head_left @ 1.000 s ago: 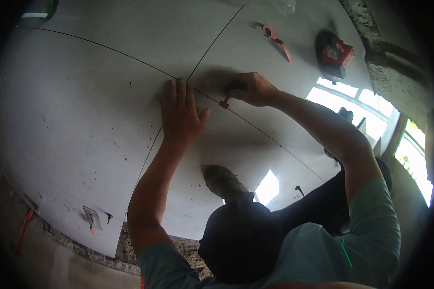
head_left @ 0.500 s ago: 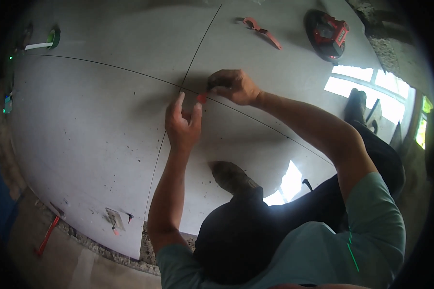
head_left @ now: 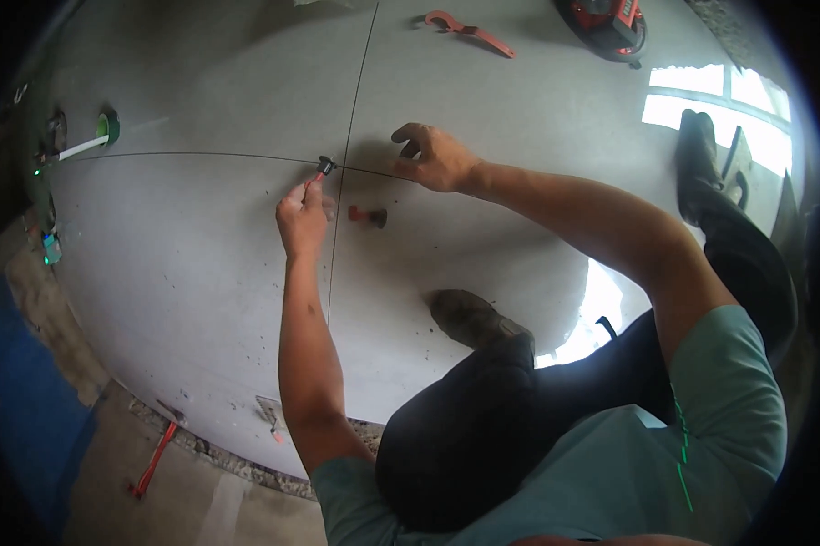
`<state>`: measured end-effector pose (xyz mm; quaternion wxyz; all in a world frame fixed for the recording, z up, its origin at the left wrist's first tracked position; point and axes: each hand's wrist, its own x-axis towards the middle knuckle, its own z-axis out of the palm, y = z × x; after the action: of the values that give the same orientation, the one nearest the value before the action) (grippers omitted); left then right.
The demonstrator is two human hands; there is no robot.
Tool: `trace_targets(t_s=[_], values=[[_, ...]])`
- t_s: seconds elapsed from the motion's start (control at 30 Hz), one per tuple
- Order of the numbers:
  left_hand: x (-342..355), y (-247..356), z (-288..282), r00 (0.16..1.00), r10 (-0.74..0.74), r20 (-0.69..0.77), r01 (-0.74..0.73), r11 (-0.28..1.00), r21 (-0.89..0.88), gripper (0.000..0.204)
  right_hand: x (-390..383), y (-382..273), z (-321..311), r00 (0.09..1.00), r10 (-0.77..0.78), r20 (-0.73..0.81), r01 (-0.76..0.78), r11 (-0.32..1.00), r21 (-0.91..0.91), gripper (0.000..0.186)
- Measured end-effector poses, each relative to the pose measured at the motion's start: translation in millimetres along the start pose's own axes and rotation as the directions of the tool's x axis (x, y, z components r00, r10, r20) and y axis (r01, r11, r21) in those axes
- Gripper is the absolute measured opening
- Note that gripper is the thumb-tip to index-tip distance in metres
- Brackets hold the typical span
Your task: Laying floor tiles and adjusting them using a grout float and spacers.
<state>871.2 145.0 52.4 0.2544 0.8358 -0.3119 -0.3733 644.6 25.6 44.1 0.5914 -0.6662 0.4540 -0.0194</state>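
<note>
My left hand [head_left: 303, 218] pinches a small tile leveler [head_left: 325, 166] with a red stem and a black cap. The cap is at a thin dark joint, just left of where two joints between large grey tiles [head_left: 219, 237] cross. A second red-and-black tile leveler [head_left: 368, 217] lies on its side on the tile, right of my left hand. My right hand [head_left: 437, 159] hovers over the joint to the right of the crossing. Its fingers are bent, with a gap between thumb and forefinger and nothing visible in it.
Farther off lie a red hooked wrench [head_left: 469, 35] and a red-and-black power tool [head_left: 610, 25]. A green tape roll [head_left: 109, 127] stands at far left. A trowel [head_left: 270, 414] and a long red-handled tool [head_left: 155, 460] lie at near left. My boot [head_left: 465, 317] rests on the tiles.
My left hand has gone from open fingers beside a red piece to pinching a leveler left of the crossing. Another leveler now shows lying right of it. The view has shifted.
</note>
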Motion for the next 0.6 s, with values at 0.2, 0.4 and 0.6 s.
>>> trace_targets(t_s=[0.2, 0.4, 0.6], values=[[25.2, 3.1, -10.2, 0.990, -0.012, 0.138, -0.033, 0.948, 0.318, 0.040, -1.4, 12.6, -10.5, 0.995, 0.097, 0.000, -0.097, 0.995, 0.021, 0.057], [20.4, 45.7, -3.3, 0.973, 0.095, 0.212, -0.214, 0.723, 0.657, 0.038, -1.6, 22.6, -11.9, 0.993, 0.107, -0.039, -0.105, 0.993, 0.049, 0.051], [11.0, 85.0, 16.0, 0.957, 0.096, 0.272, -0.285, 0.466, 0.838, 0.034, 5.3, 17.6, -5.6, 0.997, 0.073, -0.035, -0.072, 0.997, 0.013, 0.046]])
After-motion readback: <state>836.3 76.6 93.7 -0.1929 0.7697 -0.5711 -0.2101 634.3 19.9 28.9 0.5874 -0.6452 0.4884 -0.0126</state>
